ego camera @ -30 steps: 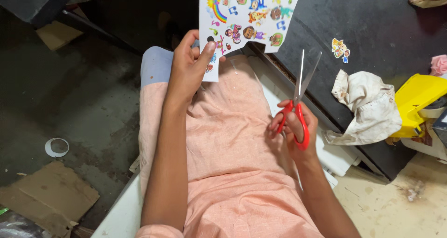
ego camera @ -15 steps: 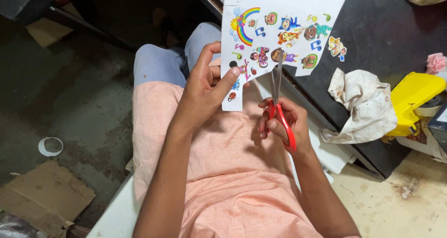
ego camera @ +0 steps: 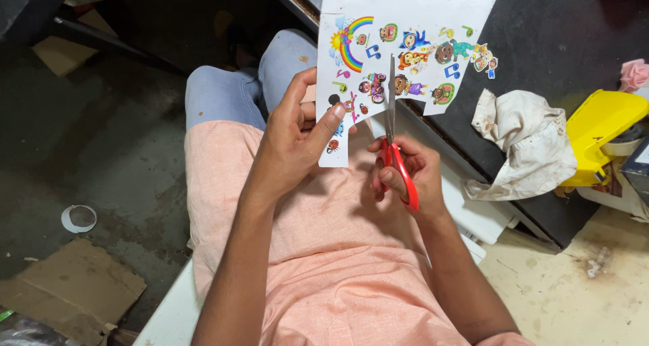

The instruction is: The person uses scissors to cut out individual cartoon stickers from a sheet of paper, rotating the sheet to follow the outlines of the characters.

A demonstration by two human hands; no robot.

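My left hand (ego camera: 297,140) pinches the lower left part of a white sticker sheet (ego camera: 399,21) printed with a rainbow and small cartoon figures, holding it up over my lap. My right hand (ego camera: 412,173) grips red-handled scissors (ego camera: 395,150). Their blades point up and lie against the sheet near its middle, between the printed figures. A small cut-out sticker piece (ego camera: 485,58) lies on the dark table just right of the sheet.
A dark table (ego camera: 561,21) stands ahead on the right with a crumpled white cloth (ego camera: 524,146) and a yellow object (ego camera: 598,133) at its edge. A roll of tape (ego camera: 79,219) and flattened cardboard (ego camera: 67,288) lie on the floor at left.
The sheet has come down from arm's length toward my lap. My right hand has brought the scissors from the right side up to the sheet, and the blades now reach into it.
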